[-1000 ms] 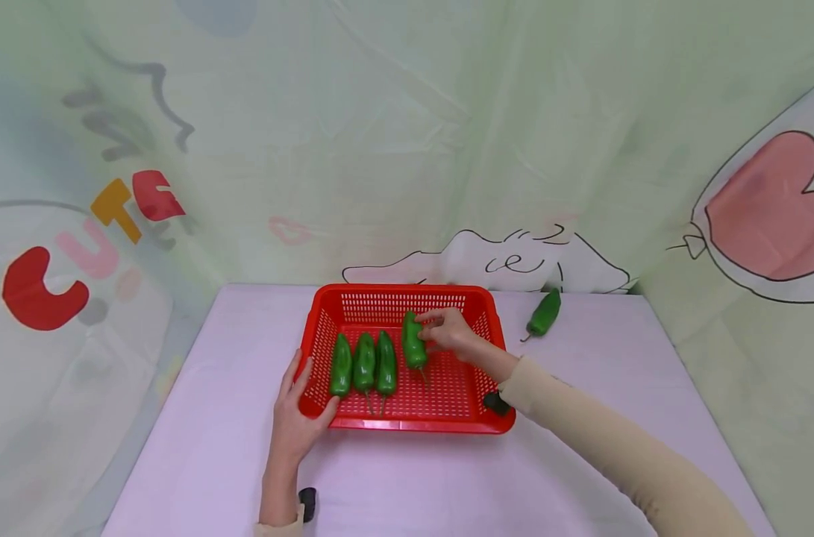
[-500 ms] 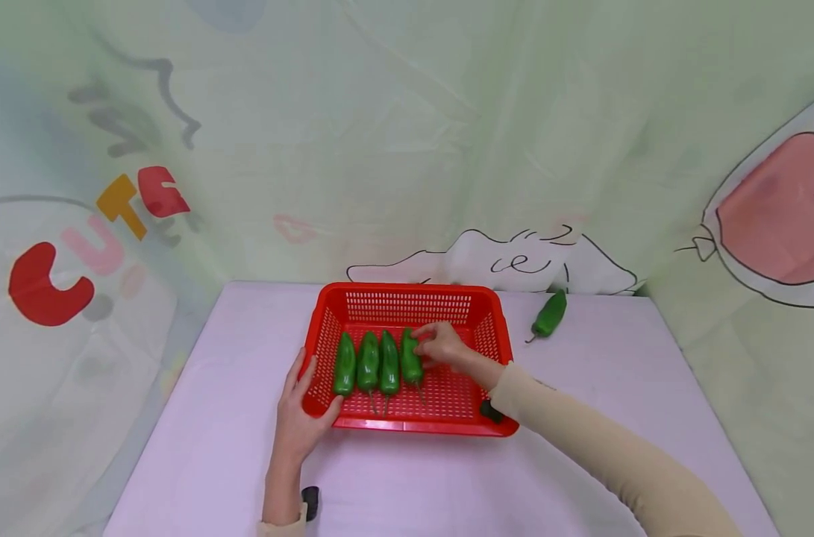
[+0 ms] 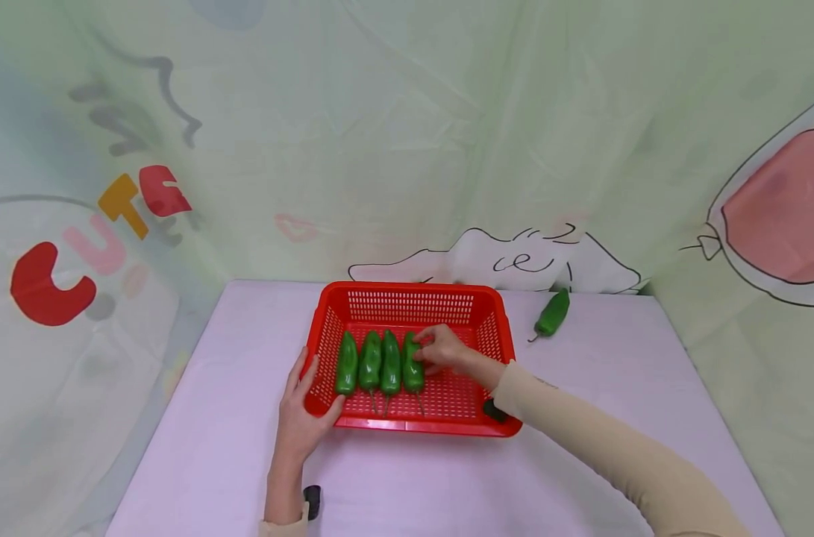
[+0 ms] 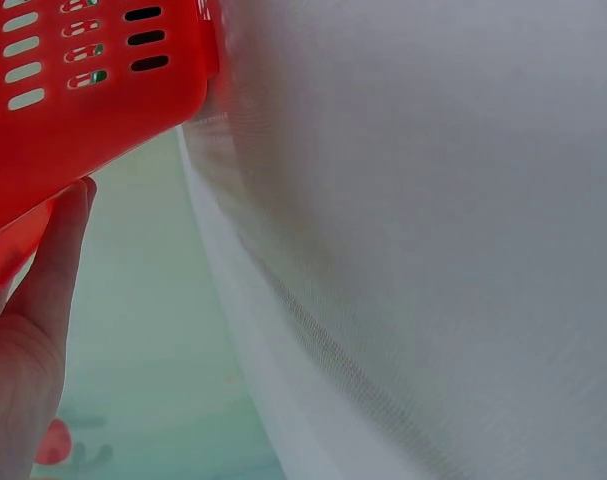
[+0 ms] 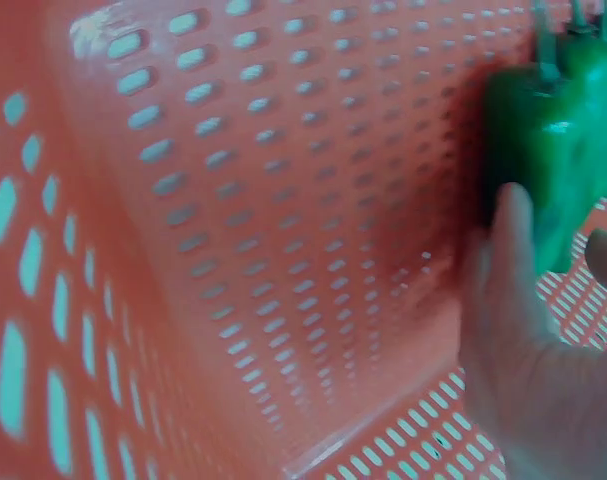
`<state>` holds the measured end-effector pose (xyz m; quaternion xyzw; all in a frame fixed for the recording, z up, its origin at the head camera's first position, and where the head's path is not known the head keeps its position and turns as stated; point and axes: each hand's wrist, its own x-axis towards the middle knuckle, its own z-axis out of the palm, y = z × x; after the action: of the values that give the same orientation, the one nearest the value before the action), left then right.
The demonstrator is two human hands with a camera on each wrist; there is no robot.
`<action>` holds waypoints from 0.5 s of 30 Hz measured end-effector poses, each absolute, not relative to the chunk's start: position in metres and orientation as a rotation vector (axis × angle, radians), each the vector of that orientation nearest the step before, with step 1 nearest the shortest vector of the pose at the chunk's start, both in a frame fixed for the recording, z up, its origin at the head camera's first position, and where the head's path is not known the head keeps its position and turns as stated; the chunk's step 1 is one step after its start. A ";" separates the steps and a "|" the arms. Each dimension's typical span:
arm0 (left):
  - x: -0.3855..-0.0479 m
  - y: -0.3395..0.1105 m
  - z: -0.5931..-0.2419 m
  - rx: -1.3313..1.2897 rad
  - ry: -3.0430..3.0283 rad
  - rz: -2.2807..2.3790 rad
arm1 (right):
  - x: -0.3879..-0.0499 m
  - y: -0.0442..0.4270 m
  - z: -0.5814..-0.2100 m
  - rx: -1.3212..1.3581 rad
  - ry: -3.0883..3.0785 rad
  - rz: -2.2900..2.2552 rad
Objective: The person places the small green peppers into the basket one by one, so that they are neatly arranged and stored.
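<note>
A red plastic basket [image 3: 423,426] with slotted walls stands on the table. My left hand [image 3: 301,425] holds its near left corner, fingers along the left side and thumb at the front rim. In the left wrist view, part of that left hand [image 4: 28,350] touches the basket's rim [image 4: 103,120]. Inside, my right hand [image 3: 443,349] pinches a long green pepper [image 3: 412,379], lying on the basket floor with its stem toward me. Three more green peppers [image 3: 369,365] lie side by side at its left. In the right wrist view, fingers [image 5: 513,240] press against the pepper [image 5: 528,130].
Another green pepper [image 3: 553,313] lies on the table behind and to the right of the basket. The table has a pale lilac cover [image 3: 413,485]. A printed cloth backdrop [image 3: 380,149] surrounds the table at the back and sides.
My right hand has brought the pepper down and slightly toward me, onto the basket floor beside the other three. The left hand stays at the basket's corner.
</note>
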<state>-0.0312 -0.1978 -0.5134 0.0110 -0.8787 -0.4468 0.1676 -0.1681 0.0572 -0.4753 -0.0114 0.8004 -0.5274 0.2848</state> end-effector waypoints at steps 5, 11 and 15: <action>-0.031 -0.197 -0.512 0.041 -2.498 -1.278 | -0.172 0.064 -0.463 -0.003 2.147 -1.385; -0.031 -0.197 -0.512 0.042 -2.504 -1.283 | -0.180 0.075 -0.442 0.024 2.127 -1.415; -0.031 -0.197 -0.512 0.042 -2.501 -1.273 | -0.186 0.085 -0.429 0.034 2.099 -1.484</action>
<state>-0.0312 -0.1968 -0.5123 0.0146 -0.8786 -0.4473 0.1666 -0.1863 0.0847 -0.4286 0.0126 0.7835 -0.5537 0.2815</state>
